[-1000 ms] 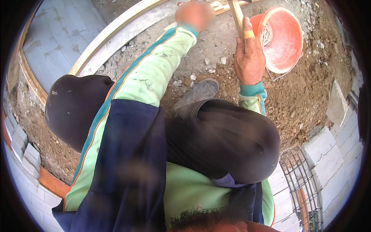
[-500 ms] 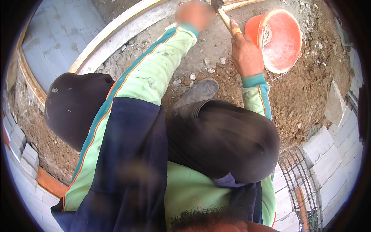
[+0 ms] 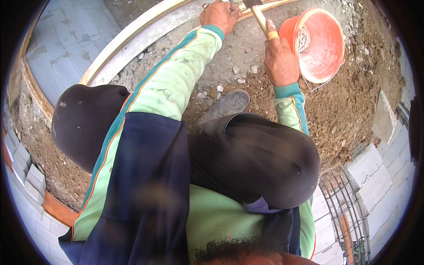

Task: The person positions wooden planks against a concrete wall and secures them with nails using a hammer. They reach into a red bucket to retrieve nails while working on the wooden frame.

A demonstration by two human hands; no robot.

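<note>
My right hand [image 3: 281, 62] is closed around the pale wooden handle [image 3: 260, 18] of a hammer. A yellow-orange band wraps one of its fingers. The hammer's dark head [image 3: 252, 2] is partly cut off by the top edge of the picture, just right of my left hand [image 3: 220, 17]. That hand is closed beside the curved wooden board [image 3: 132, 39]. A bit of shiny metal shows at its fingers, but what it grips is too small and cut off to name.
An orange bucket [image 3: 324, 46] with a wire handle lies tilted right of my right hand. A grey boot [image 3: 232, 102] rests on rubble-strewn soil. Pale blocks [image 3: 371, 176] and a rebar cage [image 3: 342, 203] are at the lower right. Grey paving [image 3: 66, 39] lies beyond the board.
The hammer head has shifted slightly to the right, with its handle more upright. My left hand has moved a little left and shows less blur.
</note>
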